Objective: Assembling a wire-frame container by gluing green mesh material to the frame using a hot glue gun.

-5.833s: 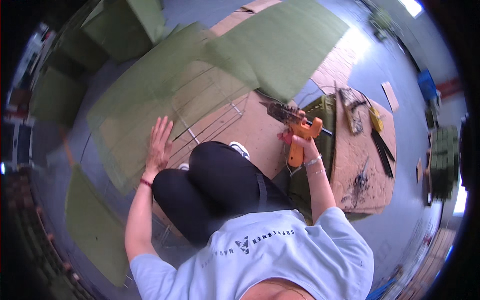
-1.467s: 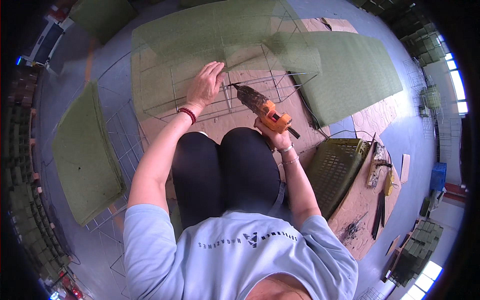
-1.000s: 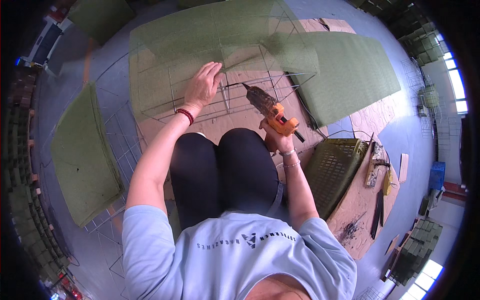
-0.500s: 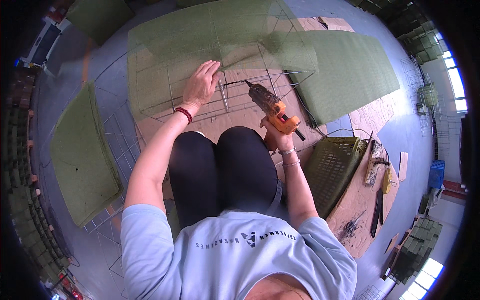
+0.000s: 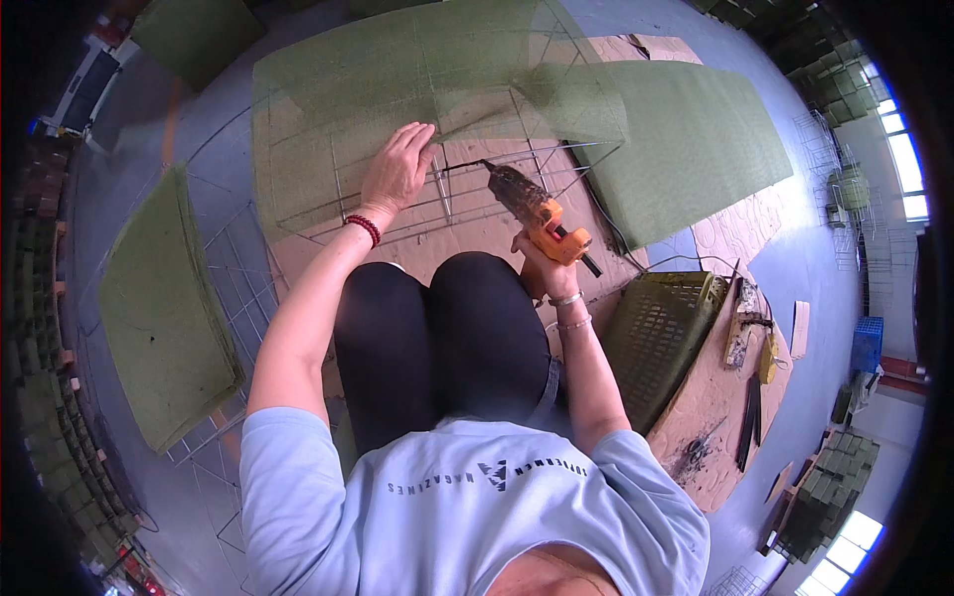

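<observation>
Glue gun at the wire frame.
Right hand [image 5: 538, 260] is clamped on the orange glue gun [image 5: 532, 207]; at its 10 o'clock, left hand [image 5: 397, 171] presses flat, fingers apart, on the wire frame [image 5: 437, 194].

Honestly a lot is tough to read here. The right hand [image 5: 538, 264] is mostly tucked behind the orange and black power tool [image 5: 532, 206], so its fingers barely show. The tool's tip, near the thin grey wire frame [image 5: 447, 204], is too small to make out. The long tools [image 5: 747, 343] along the brown board's [image 5: 711, 397] far edge are tiny and blurry. The stacked green crates [image 5: 825, 492] smear into the dark rim.
</observation>
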Tool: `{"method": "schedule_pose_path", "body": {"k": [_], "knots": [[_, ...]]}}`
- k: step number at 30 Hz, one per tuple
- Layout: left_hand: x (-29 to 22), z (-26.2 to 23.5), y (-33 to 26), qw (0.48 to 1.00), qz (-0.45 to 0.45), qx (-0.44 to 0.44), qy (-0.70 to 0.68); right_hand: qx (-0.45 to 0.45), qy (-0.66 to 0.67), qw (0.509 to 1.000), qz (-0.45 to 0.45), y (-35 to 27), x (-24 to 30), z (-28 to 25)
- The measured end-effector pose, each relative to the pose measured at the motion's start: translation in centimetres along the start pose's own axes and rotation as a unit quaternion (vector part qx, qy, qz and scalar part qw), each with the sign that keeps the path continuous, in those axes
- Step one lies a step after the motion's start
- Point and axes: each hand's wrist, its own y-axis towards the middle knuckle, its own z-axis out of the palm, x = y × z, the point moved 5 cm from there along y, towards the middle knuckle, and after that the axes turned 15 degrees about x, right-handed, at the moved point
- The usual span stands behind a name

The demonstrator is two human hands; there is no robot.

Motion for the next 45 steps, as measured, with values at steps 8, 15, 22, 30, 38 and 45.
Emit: {"method": "schedule_pose_path", "body": {"k": [8, 15, 22, 30, 38, 45], "knots": [[-0.1, -0.2, 0.0, 1.0, 0.003, -0.018, 0.011, -0.014, 0.002, 1.0, -0.007, -0.2, -0.3, -1.3], [0.1, -0.3, 0.0, 1.0, -0.003, -0.017, -0.011, -0.034, 0.01, 0.999, -0.007, -0.8, 0.0, -1.7], [0.2, -0.1, -0.1, 1.0, -0.012, -0.014, -0.018, -0.074, 0.011, 0.997, -0.016, -1.3, 0.4, -2.6], [-0.1, -0.2, 0.1, 1.0, -0.009, -0.013, -0.008, -0.048, 0.003, 0.999, -0.006, -0.7, 0.3, -1.9], [0.1, -0.1, 0.0, 1.0, -0.009, -0.013, -0.005, 0.001, 0.015, 1.0, 0.003, -0.5, -0.3, -0.3], [-0.3, -0.4, -0.1, 0.999, 0.016, -0.002, -0.039, -0.052, 0.011, 0.999, -0.011, -0.7, 0.3, -1.6]]}}
